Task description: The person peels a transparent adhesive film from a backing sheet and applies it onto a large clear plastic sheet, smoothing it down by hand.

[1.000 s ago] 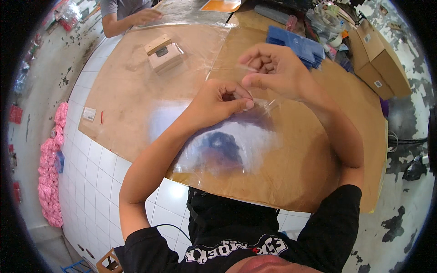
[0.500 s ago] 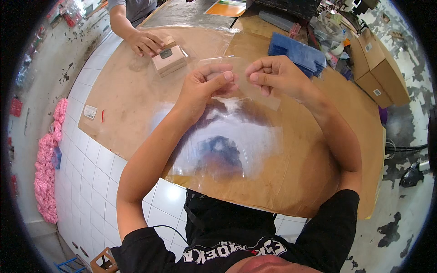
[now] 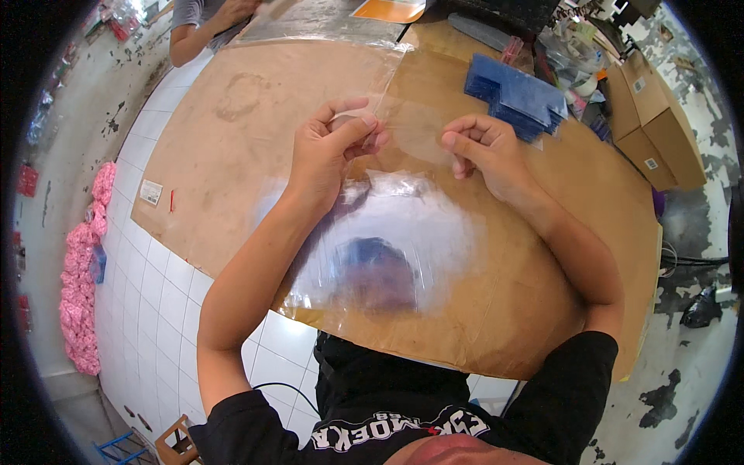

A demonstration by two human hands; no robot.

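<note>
The person stands at a brown-topped table (image 3: pixel 535 310) with both forearms raised over it, the hands level with each other and well apart. Between them is a clear film (image 3: pixel 418 133), thin enough that the brown top shows through and its outline is hard to trace. The left hand (image 3: pixel 342 138) has thumb and forefinger pressed together on the film's left side, the other fingers curled loosely beneath. The right hand (image 3: pixel 482 151) pinches the right side in the same way, thumb against forefinger, back of the hand turned outward. Just below the hands, toward the person, glossy plastic (image 3: pixel 453 240) lies flat near the table's front edge, catching white glare and a dark reflection. Beyond the right hand sits a blue stack (image 3: pixel 515 93) of flat pieces, and farther right an upright carton (image 3: pixel 655 124) with clear bags (image 3: pixel 573 50) near it. At the table's left edge lie a white label (image 3: pixel 151 192) and, just beside it, a thin red stick (image 3: pixel 172 201). An orange sheet (image 3: pixel 391 10) rests at the far side; at upper left a co-worker's arm (image 3: pixel 190 46) shows below a grey sleeve (image 3: pixel 186 12). A pink bundle (image 3: pixel 80 294) lies beyond the white floor tiles (image 3: pixel 143 302) at far left.
</note>
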